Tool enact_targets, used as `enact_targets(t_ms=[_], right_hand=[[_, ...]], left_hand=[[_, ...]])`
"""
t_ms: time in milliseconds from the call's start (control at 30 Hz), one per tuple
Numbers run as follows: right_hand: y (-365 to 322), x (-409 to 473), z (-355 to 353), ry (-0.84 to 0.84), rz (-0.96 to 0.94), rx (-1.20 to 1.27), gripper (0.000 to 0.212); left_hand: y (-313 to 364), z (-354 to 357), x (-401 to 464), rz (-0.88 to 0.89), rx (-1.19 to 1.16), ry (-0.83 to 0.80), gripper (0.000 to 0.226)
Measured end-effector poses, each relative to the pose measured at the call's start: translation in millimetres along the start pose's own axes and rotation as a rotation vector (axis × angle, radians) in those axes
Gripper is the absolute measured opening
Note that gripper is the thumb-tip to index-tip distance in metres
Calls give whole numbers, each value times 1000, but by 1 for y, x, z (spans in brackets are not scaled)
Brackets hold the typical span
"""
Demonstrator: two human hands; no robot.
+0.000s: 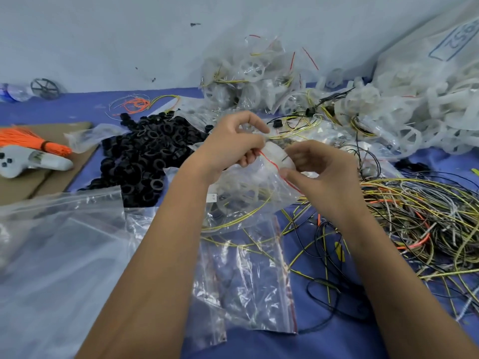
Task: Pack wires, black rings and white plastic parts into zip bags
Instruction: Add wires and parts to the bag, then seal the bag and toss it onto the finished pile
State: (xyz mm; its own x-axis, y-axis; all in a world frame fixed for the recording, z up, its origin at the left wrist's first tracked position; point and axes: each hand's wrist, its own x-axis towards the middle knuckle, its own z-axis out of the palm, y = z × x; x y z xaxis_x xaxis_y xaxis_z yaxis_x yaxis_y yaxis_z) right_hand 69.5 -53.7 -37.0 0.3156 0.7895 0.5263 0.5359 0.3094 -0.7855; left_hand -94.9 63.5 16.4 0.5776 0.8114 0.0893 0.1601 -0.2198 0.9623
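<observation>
Both hands hold a clear zip bag (pixel 248 200) with a red seal strip above the blue table. My left hand (pixel 233 143) pinches the bag's mouth at its upper left. My right hand (pixel 318 172) pinches the same red strip further right. Inside the bag lie a white plastic wheel part and a yellow-green wire. A heap of black rings (pixel 145 156) lies left of the hands. A tangle of wires (pixel 420 224) spreads to the right. Loose white plastic parts (pixel 414 112) are piled at the back right.
Several empty zip bags (pixel 248 286) lie under my forearms, and a large clear plastic sheet (pixel 57 255) sits at the left. Filled bags (pixel 248 73) are heaped at the back. An orange wire bundle (pixel 33 141) and a white tool (pixel 33 161) rest on cardboard at far left.
</observation>
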Motion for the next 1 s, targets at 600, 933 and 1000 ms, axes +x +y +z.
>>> enact_targets(t_ms=[600,933,1000], right_hand=[[-1,1,3,-198,59,272,12],[8,-2,15,-143,-31,-160,27],[11,-2,16,-92,-8,-200,35]], left_hand=[[-6,11,7,284,287,223,20],[4,43,1,307,130,11,9],[0,46,3,300,187,59,9]])
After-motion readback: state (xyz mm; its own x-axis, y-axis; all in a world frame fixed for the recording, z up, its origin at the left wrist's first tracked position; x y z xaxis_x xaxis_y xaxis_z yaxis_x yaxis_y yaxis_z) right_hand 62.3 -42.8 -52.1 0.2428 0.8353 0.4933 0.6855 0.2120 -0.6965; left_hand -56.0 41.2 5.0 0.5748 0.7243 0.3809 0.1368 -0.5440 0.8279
